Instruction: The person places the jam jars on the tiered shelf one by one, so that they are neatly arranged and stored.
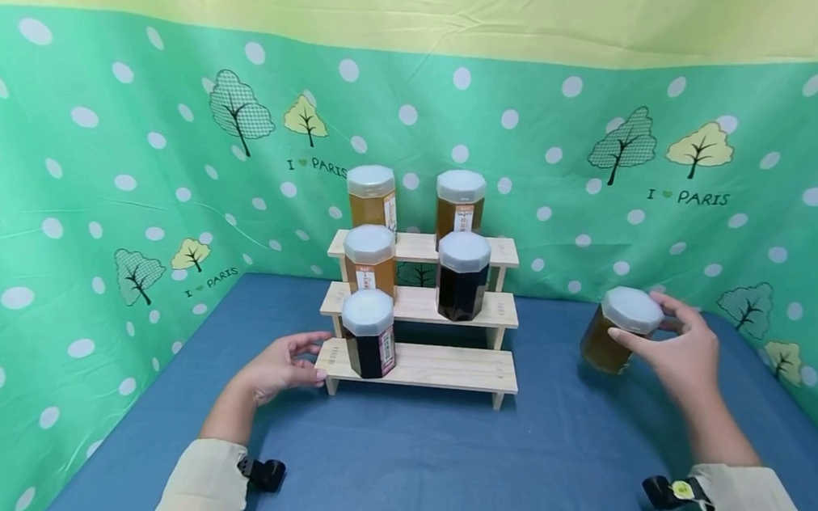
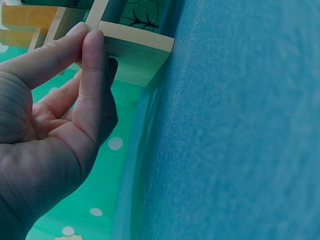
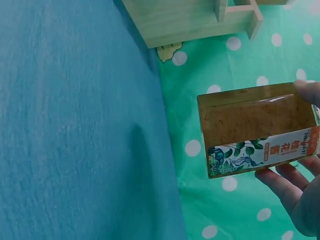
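Note:
My right hand point(image 1: 685, 357) grips a jar of amber jam point(image 1: 609, 342) by its sides near the white lid, thumb opposite fingers. The jar tilts a little above the blue cloth, and its printed label faces the right wrist camera point(image 3: 265, 152). My left hand point(image 1: 286, 366) pinches the left end of the lowest board of a three-step wooden display stand point(image 1: 453, 367). In the left wrist view the thumb and forefinger of my left hand point(image 2: 65, 115) come together at the board's corner. A dark jar point(image 1: 370, 341) stands on that step, close to these fingers.
The middle step bears an amber jar point(image 1: 370, 264) at left and a dark jar point(image 1: 461, 280) at right. Two amber jars point(image 1: 371, 203) stand on the top step. Blue cloth point(image 1: 420, 467) covers the table; a green dotted curtain point(image 1: 536, 137) hangs behind the stand.

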`<action>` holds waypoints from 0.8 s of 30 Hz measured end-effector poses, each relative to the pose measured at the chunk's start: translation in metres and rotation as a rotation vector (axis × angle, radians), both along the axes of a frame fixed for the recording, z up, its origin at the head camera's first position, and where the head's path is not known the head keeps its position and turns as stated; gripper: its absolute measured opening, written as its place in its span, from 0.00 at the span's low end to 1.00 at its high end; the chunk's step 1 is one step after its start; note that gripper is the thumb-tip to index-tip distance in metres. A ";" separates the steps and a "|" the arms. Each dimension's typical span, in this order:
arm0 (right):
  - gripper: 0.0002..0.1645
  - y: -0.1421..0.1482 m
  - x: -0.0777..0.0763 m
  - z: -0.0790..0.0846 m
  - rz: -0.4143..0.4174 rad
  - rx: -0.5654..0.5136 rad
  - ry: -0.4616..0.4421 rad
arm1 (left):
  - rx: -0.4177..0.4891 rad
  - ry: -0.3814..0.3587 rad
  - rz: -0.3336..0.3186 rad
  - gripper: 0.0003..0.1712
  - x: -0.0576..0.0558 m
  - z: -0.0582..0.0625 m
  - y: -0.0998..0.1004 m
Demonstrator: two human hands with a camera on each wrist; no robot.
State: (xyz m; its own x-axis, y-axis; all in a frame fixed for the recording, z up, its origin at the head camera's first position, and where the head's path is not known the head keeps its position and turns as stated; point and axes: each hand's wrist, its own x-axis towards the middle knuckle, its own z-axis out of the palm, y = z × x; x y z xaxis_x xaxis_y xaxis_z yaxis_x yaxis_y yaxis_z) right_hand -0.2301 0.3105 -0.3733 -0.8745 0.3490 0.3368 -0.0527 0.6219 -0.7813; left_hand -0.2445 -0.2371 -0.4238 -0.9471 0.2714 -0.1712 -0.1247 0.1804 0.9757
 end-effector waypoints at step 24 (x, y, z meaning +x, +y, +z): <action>0.49 -0.029 0.020 0.016 0.081 0.038 0.070 | 0.020 0.003 -0.014 0.44 0.000 0.000 -0.001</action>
